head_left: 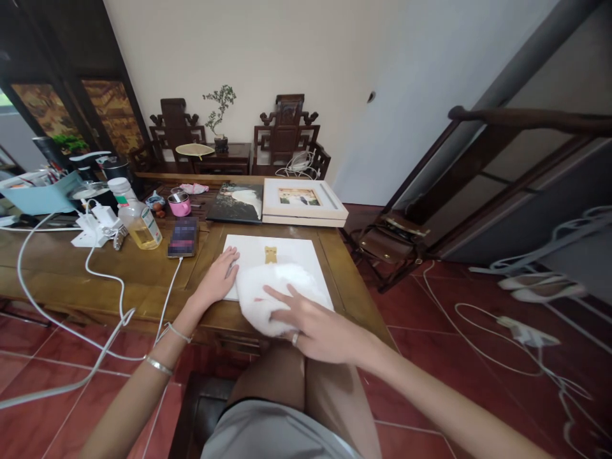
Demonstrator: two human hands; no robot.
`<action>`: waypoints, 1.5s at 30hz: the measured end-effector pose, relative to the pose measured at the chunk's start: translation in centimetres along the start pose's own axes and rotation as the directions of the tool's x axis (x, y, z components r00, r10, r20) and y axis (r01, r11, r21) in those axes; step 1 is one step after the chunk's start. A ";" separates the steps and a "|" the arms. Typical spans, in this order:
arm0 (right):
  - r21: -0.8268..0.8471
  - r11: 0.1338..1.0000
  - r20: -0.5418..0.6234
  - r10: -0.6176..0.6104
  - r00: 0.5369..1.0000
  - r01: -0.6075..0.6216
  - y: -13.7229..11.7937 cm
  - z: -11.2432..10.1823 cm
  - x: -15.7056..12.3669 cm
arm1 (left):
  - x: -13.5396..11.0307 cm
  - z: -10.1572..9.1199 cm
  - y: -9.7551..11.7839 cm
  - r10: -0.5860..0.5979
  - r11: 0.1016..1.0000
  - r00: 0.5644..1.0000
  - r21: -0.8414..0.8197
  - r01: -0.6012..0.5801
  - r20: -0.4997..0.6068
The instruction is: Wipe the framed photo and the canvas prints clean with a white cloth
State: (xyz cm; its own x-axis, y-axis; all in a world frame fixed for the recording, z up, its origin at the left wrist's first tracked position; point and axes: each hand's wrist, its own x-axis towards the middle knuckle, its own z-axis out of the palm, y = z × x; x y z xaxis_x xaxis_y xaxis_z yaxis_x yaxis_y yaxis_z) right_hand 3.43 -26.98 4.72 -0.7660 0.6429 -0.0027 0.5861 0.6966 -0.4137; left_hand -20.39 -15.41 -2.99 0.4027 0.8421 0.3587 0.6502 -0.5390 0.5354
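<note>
A white canvas panel (296, 252) with a small yellow figure painted near its top lies flat on the wooden table (143, 264). A white cloth (268, 287) is bunched over its lower half. My right hand (310, 322) lies flat on the cloth with fingers spread, a ring on one finger. At the panel's left edge my left hand (218, 277) rests open, fingers stretched out on the white surface; bracelets circle that wrist.
Behind the panel lie a dark painting (236, 203) and a white framed picture (301, 201). A phone (183, 237) on a cable, a bottle of yellow liquid (138, 223), a pink cup (180, 204) and chargers sit to the left. Cables trail over the red floor at right.
</note>
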 end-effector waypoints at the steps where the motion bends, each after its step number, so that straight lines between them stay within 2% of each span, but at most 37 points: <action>1: -0.005 1.000 -0.027 0.024 0.999 -0.025 0.9 -0.2 0.1 | 0.0 0.0 0.0 -0.001 1.000 1.000 -0.003 0.001 -0.002; 4: -0.031 0.992 -0.135 0.116 0.984 -0.121 4.8 -0.6 1.7 | 0.0 0.1 0.0 0.002 1.000 1.000 -0.016 -0.002 -0.010; 7: -0.065 0.970 -0.224 0.213 0.951 -0.233 8.5 -1.2 4.9 | 0.0 0.1 0.0 0.002 1.000 1.000 -0.031 -0.002 -0.010; 10: -0.102 0.925 -0.273 0.328 0.904 -0.367 9.9 -1.5 8.8 | 0.0 0.1 -0.1 -0.014 0.999 1.000 -0.051 0.013 -0.023; 12: -0.134 0.908 -0.282 0.349 0.894 -0.397 9.2 -1.2 10.8 | 0.1 0.1 -0.2 -0.027 0.998 0.999 -0.054 0.025 -0.034; 14: -0.192 0.916 -0.266 0.298 0.917 -0.353 7.7 -0.5 11.8 | 0.1 0.1 -0.2 -0.038 0.998 0.998 -0.044 0.036 -0.040; 16: -0.249 0.928 -0.225 0.223 0.949 -0.277 5.7 0.4 11.3 | 0.2 0.1 -0.2 -0.038 0.999 0.999 -0.034 0.036 -0.040; 19: -0.231 0.958 -0.156 0.136 0.978 -0.170 2.5 1.5 8.0 | 0.2 0.0 -0.2 -0.027 0.999 0.999 -0.035 0.026 -0.028; 23: -0.102 0.993 -0.098 0.048 0.994 -0.058 -1.0 1.8 2.2 | 0.1 0.0 -0.2 -0.019 0.999 0.999 -0.028 0.019 -0.026; 26: -0.066 0.990 -0.125 0.113 0.986 -0.122 -1.3 1.2 -0.3 | 0.1 0.1 -0.1 -0.026 1.000 0.999 -0.016 0.026 -0.028; 28: -0.080 0.972 -0.175 0.207 0.963 -0.223 0.2 0.8 -0.6 | 0.1 0.2 -0.2 -0.029 0.999 0.999 -0.014 0.029 -0.025; 31: -0.129 0.929 -0.249 0.307 0.918 -0.346 4.6 0.2 0.7 | 0.1 0.3 -0.3 -0.012 1.000 0.999 -0.026 0.011 -0.032; 34: -0.158 0.880 -0.295 0.390 0.872 -0.447 8.9 -0.6 3.4 | 0.1 0.3 -0.5 0.000 0.999 0.999 -0.041 -0.002 -0.036; 37: -0.136 0.852 -0.298 0.451 0.841 -0.505 10.6 -1.3 6.9 | 0.1 0.2 -0.3 -0.026 0.998 0.999 -0.052 0.024 -0.048; 39: -0.145 0.871 -0.270 0.421 0.866 -0.469 9.9 -1.3 9.1 | 0.1 0.0 0.0 -0.039 0.997 0.995 -0.073 0.032 -0.090; 41: -0.189 0.903 -0.242 0.337 0.910 -0.385 8.0 -0.8 10.7 | 0.1 -0.3 0.4 -0.052 0.993 0.984 -0.111 0.034 -0.168; 43: -0.232 0.932 -0.218 0.228 0.949 -0.278 5.4 0.1 11.1 | 0.1 -0.6 0.7 -0.095 0.986 0.962 -0.155 0.056 -0.255; 45: -0.245 0.955 -0.187 0.122 0.975 -0.166 2.6 1.0 10.4 | 0.0 -0.9 1.0 -0.155 0.975 0.937 -0.200 0.095 -0.314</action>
State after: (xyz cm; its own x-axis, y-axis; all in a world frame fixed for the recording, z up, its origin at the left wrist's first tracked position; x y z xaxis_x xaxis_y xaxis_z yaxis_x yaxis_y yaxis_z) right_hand -3.25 -18.78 2.66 -0.6260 0.7710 0.1169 0.7520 0.6365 -0.1713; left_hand -20.31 -15.92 -1.82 0.0739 0.8670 0.4928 0.5435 -0.4493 0.7090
